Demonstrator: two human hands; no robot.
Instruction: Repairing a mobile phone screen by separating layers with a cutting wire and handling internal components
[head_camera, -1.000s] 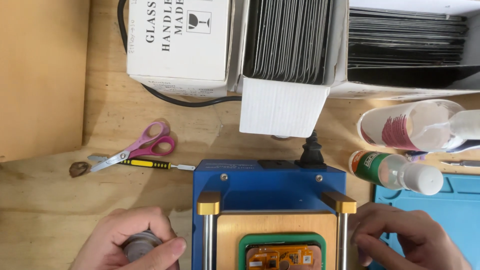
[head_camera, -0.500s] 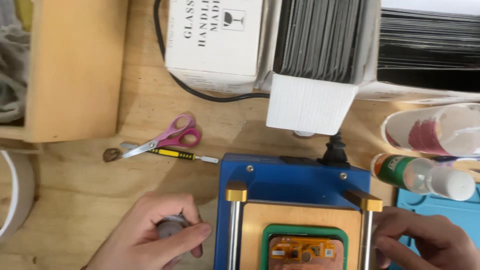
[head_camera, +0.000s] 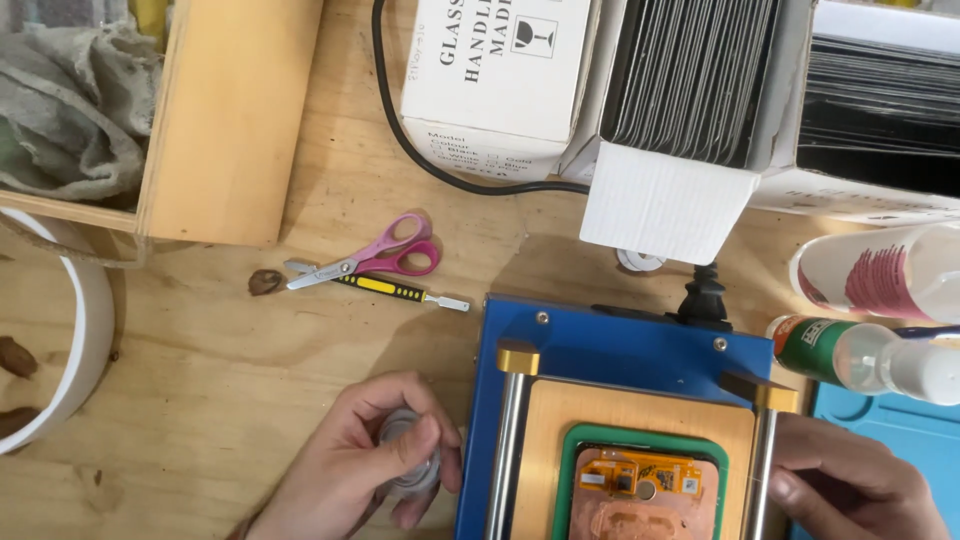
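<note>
My left hand (head_camera: 365, 460) is closed around a small clear round spool (head_camera: 410, 452) on the wooden bench, just left of a blue machine (head_camera: 610, 350) with a brass-coloured plate. My right hand (head_camera: 850, 485) rests against the machine's right side near a brass post (head_camera: 775, 395); whether it grips anything I cannot tell. In the plate sits a green frame (head_camera: 640, 440) holding an orange and copper phone part (head_camera: 640, 480).
Pink-handled scissors (head_camera: 375, 258) and a yellow-and-black screwdriver (head_camera: 400, 291) lie above my left hand. Behind stand white boxes (head_camera: 495, 80) and a box of dark sheets (head_camera: 700, 70). At right lie a green-labelled bottle (head_camera: 850, 355) and a blue mat (head_camera: 900, 430); a wooden crate (head_camera: 225, 120) and white bowl (head_camera: 85, 330) at left.
The view has shifted left and slightly up, bringing the wooden crate, cloth and white bowl into sight. Both hands stay in place by the machine.
</note>
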